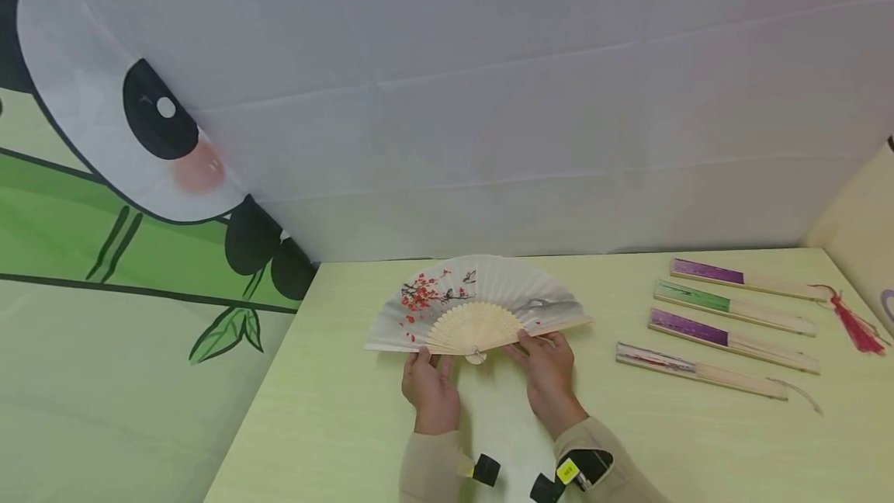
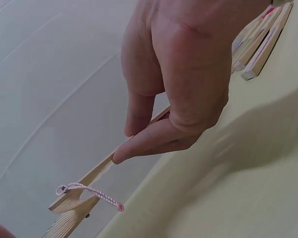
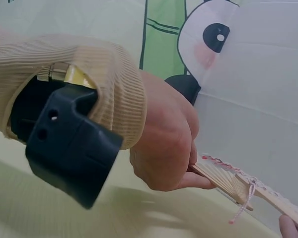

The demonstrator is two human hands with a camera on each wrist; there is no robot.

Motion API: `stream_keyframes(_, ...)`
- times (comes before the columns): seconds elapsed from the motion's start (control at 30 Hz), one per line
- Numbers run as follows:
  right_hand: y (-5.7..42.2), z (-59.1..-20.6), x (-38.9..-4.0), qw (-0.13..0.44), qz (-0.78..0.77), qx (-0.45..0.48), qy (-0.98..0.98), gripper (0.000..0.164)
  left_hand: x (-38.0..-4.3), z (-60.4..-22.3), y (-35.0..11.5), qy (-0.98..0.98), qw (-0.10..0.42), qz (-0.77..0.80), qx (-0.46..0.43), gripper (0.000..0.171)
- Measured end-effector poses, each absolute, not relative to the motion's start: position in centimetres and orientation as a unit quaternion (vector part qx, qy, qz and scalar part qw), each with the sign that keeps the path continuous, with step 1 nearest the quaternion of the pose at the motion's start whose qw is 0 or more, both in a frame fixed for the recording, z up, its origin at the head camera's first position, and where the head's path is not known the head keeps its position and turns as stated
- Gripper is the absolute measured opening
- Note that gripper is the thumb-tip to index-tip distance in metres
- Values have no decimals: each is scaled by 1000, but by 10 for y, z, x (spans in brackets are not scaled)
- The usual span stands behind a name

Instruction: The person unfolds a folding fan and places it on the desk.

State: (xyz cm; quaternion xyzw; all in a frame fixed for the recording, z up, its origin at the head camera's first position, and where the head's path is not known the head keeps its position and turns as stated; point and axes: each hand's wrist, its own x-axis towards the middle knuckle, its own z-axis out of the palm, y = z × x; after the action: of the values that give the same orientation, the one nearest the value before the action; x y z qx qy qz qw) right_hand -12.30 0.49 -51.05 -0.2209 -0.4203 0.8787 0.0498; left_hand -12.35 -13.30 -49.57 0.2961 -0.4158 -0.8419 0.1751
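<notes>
A spread folding fan (image 1: 504, 282) with a white leaf, red blossoms, birds on a branch and pale slatted ribs is held up over the table's back part. My left hand (image 1: 431, 396) pinches its left edge stick, and my right hand (image 1: 550, 379) pinches the right one. The left wrist view shows the right hand (image 2: 184, 84) with thumb and fingers on the guard stick (image 2: 100, 167); a thin pinkish cord (image 2: 97, 192) hangs at the pivot. In the right wrist view, the left hand (image 3: 166, 141) grips the ribs' edge, and right fingertips (image 3: 289, 228) show at the corner.
Several folded fans lie in a row on the right: a purple one (image 1: 708, 272) with a red tassel (image 1: 857, 330), a green one (image 1: 694, 296), another purple one (image 1: 690, 327) and a white-patterned one (image 1: 656, 359). A printed cloth (image 1: 489, 138) hangs behind the table (image 1: 335, 425).
</notes>
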Motion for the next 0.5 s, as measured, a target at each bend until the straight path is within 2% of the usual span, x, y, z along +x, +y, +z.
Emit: stream_keyframes(0.5,-20,-517,-140,1,881,-194,-431,14,-137,-498,-171,-411,137,-845,313,49)
